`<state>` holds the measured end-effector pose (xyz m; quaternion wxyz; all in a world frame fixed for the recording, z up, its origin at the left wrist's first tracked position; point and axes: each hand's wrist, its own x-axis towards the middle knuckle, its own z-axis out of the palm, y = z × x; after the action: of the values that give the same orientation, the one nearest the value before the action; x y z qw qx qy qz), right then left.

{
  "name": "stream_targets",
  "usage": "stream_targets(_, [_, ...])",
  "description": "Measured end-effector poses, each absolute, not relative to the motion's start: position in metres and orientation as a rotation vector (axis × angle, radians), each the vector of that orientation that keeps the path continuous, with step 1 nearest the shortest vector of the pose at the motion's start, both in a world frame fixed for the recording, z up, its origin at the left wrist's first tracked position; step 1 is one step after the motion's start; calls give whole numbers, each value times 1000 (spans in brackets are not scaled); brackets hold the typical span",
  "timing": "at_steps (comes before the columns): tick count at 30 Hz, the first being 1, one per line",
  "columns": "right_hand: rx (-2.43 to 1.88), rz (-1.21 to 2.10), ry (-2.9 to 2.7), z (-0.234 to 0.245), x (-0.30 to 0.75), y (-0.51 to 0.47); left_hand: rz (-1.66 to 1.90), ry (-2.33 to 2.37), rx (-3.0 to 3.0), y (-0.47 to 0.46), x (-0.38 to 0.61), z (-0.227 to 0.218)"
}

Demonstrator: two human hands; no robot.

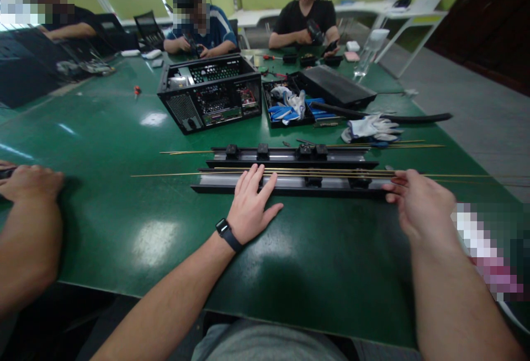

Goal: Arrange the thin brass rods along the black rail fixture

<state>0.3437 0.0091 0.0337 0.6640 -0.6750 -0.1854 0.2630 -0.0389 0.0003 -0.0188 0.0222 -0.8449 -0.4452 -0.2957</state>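
My left hand (252,203), with a black watch on the wrist, lies flat and open, its fingers resting on the near black rail (331,184) and the thin brass rods (174,174) laid along it. My right hand (418,201) is at the rail's right end, its fingers curled and touching the rail end and the rods. A second black rail (290,157) with black clips lies just behind, with more brass rods beside it.
Another person's arm and hand (28,184) rest on the green table (124,212) at the left. Farther back stand an open black computer case (211,93), a black tray with blue parts (287,107), white gloves (370,128) and a black hose (393,116). Three people sit at the far side.
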Motion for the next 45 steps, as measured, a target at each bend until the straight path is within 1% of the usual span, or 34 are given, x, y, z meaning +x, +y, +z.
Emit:
stream_targets(5, [-1502, 542, -412, 28, 349, 11, -918, -1386, -2606, 0, -38, -19])
stream_targets(11, [-1519, 575, -431, 27, 349, 11, -913, -1412, -2609, -1, -38, -18])
stream_targets(22, [-1459, 765, -634, 30, 328, 1, -915, -1389, -2583, -1, -38, -18])
stream_targets(28, [-1462, 661, -446, 33, 332, 5, -935, -1381, -2572, -1, -38, -19])
stream_targets(34, [-1443, 775, -611, 28, 327, 2, -930, -1383, -2578, 0, -39, -19])
stream_targets(40, [-1488, 598, -445, 27, 333, 6, -935, -1389, -2566, 1, -38, -19])
stream_targets(45, [-1471, 719, -592, 23, 329, 4, -919, -1396, -2573, 0, -39, -18])
